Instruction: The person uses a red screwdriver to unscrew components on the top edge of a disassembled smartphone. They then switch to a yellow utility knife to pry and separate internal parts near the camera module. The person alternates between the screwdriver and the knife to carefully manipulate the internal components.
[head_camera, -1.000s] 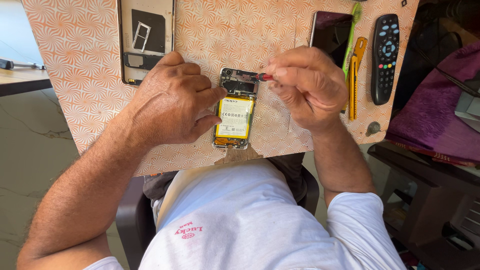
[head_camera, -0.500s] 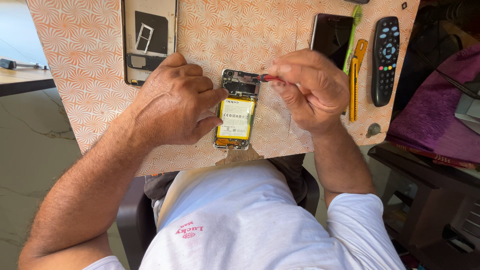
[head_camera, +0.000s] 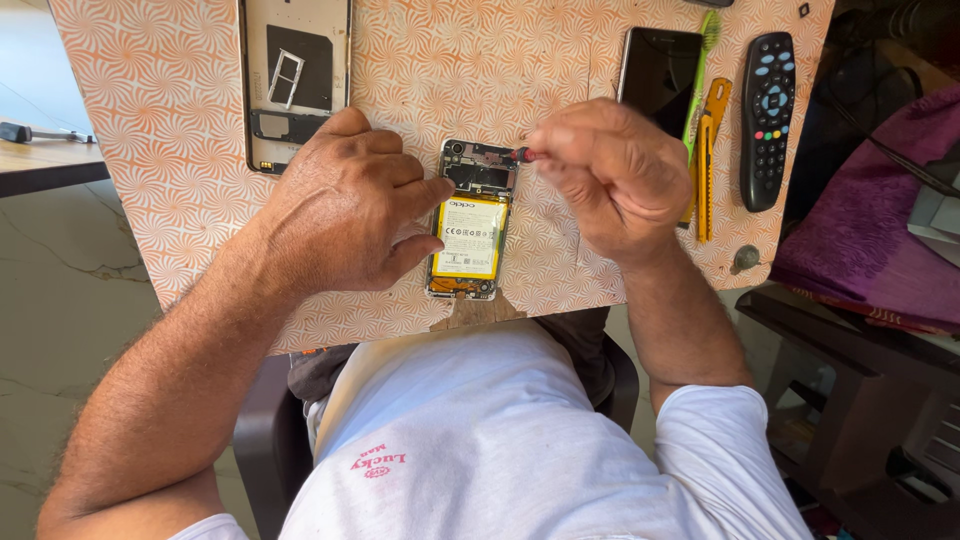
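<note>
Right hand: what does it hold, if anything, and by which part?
The right hand pinches a small red-tipped tool by its handle end, mostly hidden in the fingers; its tip reaches the top of the opened phone, which the left hand steadies.

Surface (head_camera: 180, 120): orange-and-white swirl pattern across upper frame. Opened phone (head_camera: 470, 220), centre: yellow battery, dark circuit area above. Screwdriver (head_camera: 522, 154) tip section: red. Remote (head_camera: 767, 120), upper right: black, multicoloured buttons. Utility knife (head_camera: 709, 160): orange-yellow. Brush (head_camera: 703, 60): green. Cloth (head_camera: 870, 220), right edge: purple. Shirt (head_camera: 500, 450), lower centre: white, small red print.
</note>
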